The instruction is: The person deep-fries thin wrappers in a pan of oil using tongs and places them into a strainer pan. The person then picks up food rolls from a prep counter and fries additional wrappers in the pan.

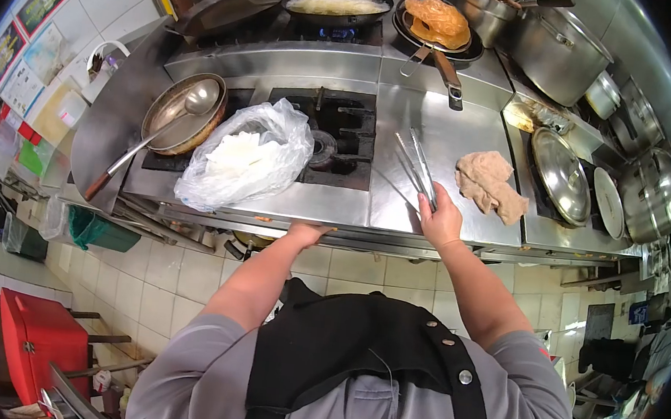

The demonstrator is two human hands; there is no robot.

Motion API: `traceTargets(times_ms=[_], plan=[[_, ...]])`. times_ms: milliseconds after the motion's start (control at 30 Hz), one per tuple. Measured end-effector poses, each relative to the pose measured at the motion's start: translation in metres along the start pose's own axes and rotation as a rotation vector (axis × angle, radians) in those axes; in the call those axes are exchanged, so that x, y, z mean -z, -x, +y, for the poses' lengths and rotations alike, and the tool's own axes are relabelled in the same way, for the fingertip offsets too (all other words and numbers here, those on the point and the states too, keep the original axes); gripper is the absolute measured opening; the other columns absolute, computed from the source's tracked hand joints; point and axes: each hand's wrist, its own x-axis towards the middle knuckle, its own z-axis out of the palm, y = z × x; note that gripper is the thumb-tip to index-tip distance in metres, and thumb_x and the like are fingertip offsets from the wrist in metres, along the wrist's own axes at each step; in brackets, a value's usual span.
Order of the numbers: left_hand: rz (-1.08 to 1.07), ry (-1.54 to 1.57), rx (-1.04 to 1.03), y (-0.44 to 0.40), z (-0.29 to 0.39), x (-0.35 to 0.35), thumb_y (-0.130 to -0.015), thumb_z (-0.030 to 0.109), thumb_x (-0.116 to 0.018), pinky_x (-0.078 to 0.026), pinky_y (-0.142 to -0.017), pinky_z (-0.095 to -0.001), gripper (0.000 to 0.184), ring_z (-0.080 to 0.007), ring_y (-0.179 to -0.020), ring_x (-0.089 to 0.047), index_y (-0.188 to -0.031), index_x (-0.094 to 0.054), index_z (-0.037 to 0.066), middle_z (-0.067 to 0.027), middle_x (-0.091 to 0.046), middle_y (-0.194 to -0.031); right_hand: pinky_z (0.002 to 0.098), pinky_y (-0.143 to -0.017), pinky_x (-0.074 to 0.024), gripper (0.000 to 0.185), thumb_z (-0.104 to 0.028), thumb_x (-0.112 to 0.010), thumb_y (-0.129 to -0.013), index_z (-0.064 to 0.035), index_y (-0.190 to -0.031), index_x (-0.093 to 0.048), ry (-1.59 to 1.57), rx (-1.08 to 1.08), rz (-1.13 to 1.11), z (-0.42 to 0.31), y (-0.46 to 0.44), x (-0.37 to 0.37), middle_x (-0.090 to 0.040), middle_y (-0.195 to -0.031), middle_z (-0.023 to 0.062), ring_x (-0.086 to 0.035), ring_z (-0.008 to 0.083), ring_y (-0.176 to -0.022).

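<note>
The right hand (441, 220), closed round the tongs (422, 166) by the front edge of the stove (460, 129), is nearer them than the left hand (307, 234), whose grip I cannot tell, and the tongs' long axis slants left toward the back edge, tips parted.
</note>
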Motion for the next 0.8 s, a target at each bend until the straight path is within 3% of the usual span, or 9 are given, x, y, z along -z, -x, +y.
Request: traceTargets(times_ms=[167, 300, 367, 433, 500, 567, 633, 733, 800], plan=[[-0.04, -0.055, 0.067, 0.001, -0.031, 0.017, -0.082, 0.055, -0.072, -0.046, -0.053, -0.0323, 0.047, -0.0151, -0.055, -0.056, -0.091, -0.072, 0.009, -0.0052, -0.062, -0.062, 0.0436, -0.077, -0.053, 0.046, -0.038, -0.064, -0.091, -0.0062, -0.125, -0.06, -0.018, 0.024, 0.03, 0.003, 0.0, -0.001, -0.07, -0.099, 0.0203, -0.068, 0.0384, -0.086], [-0.117, -0.422, -0.035, 0.022, -0.094, 0.051, -0.079, 0.071, -0.059, -0.053, -0.075, -0.0405, 0.071, -0.0297, -0.075, -0.069, -0.08, -0.074, 0.002, -0.0158, -0.07, -0.073, 0.0419, -0.075, -0.0531, 0.043, -0.034, -0.065, -0.091, -0.0065, -0.124, -0.061, -0.042, 0.032, 0.031, 0.002, 0.0, 0.001, -0.07, -0.098, 0.0198, -0.068, 0.0366, -0.085], [-0.132, -0.657, 0.015, 0.035, -0.148, 0.067, -0.086, 0.065, -0.057, -0.052, -0.06, -0.0357, 0.062, -0.0217, -0.056, -0.064, -0.072, -0.073, 0.007, -0.012, -0.068, -0.067, 0.0413, -0.075, -0.0531, 0.041, -0.032, -0.065, -0.092, -0.0067, -0.124, -0.061, -0.035, 0.046, 0.02, 0.004, 0.0, 0.002, -0.07, -0.098, 0.0193, -0.068, 0.035, -0.084], [-0.143, -0.735, 0.133, 0.048, -0.217, 0.083, -0.078, 0.072, -0.059, -0.052, -0.083, -0.0441, 0.078, -0.038, -0.089, -0.068, -0.084, -0.073, -0.004, -0.0259, -0.069, -0.086, 0.0409, -0.074, -0.0531, 0.04, -0.03, -0.064, -0.092, -0.007, -0.124, -0.061, -0.036, 0.057, -0.012, 0.008, 0.004, -0.003, -0.069, -0.096, 0.0185, -0.068, 0.0333, -0.082], [-0.112, -0.68, 0.32, 0.084, -0.256, 0.101, -0.077, 0.068, -0.064, -0.052, -0.088, -0.0443, 0.075, -0.0383, -0.097, -0.067, -0.091, -0.072, -0.005, -0.0279, -0.069, -0.097, 0.0402, -0.073, -0.0531, 0.038, -0.027, -0.065, -0.092, -0.0069, -0.124, -0.061, -0.051, 0.138, -0.063, -0.017, 0.011, 0.011, -0.068, -0.094, 0.0167, -0.068, 0.0315, -0.08], [-0.032, -0.677, 0.401, 0.115, -0.302, 0.114, -0.08, 0.062, -0.067, -0.052, -0.09, -0.0421, 0.071, -0.0373, -0.102, -0.067, -0.102, -0.07, -0.005, -0.0272, -0.069, -0.102, 0.0376, -0.066, -0.0515, 0.037, -0.021, -0.068, -0.09, -0.0064, -0.123, -0.061, -0.047, 0.235, -0.051, -0.026, 0.015, 0.005, -0.064, -0.085, 0.0137, -0.064, 0.0281, -0.071], [-0.048, -0.621, 0.23, 0.138, -0.34, 0.13, -0.083, 0.06, -0.066, -0.053, -0.091, -0.0398, 0.066, -0.0345, -0.102, -0.068, -0.109, -0.069, -0.001, -0.0217, -0.071, -0.106, 0.0362, -0.062, -0.0501, 0.038, -0.019, -0.07, -0.089, -0.0058, -0.123, -0.062, -0.024, 0.242, -0.111, -0.059, 0.009, 0.017, -0.061, -0.08, 0.0124, -0.061, 0.0259, -0.066], [-0.283, -0.694, 0.658, 0.136, -0.381, 0.15, -0.085, 0.062, -0.063, -0.054, -0.087, -0.0385, 0.06, -0.0282, -0.098, -0.07, -0.107, -0.071, 0.007, -0.013, -0.073, -0.103, 0.0349, -0.059, -0.0484, 0.036, -0.016, -0.072, -0.088, -0.008, -0.121, -0.064, 0.039, 0.366, -0.09, -0.114, -0.036, 0.032, -0.059, -0.076, 0.0106, -0.058, 0.024, -0.063], [-0.232, -0.649, 0.594, 0.128, -0.399, 0.165, -0.085, 0.058, -0.063, -0.054, -0.079, -0.0386, 0.054, -0.0269, -0.087, -0.067, -0.098, -0.07, 0.006, -0.0123, -0.071, -0.093, 0.0355, -0.061, -0.0496, 0.034, -0.017, -0.072, -0.087, -0.0077, -0.119, -0.065, 0.109, 0.403, -0.076, -0.16, -0.078, 0.048, -0.062, -0.08, 0.0117, -0.061, 0.026, -0.067]])
